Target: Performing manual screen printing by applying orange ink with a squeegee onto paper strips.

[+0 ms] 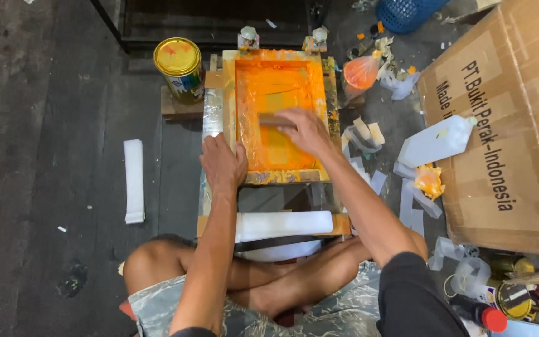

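I sit cross-legged on the dark floor (45,125) with a screen-printing frame (280,178) in front of my knees, its mesh (269,87) flooded with orange ink. My right hand (307,131) lies over the middle of the mesh, fingers closed around a squeegee (271,120) whose blade rests across the ink. My left hand (223,165) presses down on the frame's near left corner, fingers curled over the wooden edge, gripping it.

A stack of white strips (282,223) lies just below the frame, near my shins. A yellow-lidded ink can (180,67) stands on a small block just left of the frame's far corner. Another white strip (134,181) lies on the floor well to the left. On the right are a white plastic jug (435,142), an orange-stained rag (429,181), a plastic bag of orange ink (360,73) and a large cardboard box (506,125). A blue basket (403,12) sits at the top edge.
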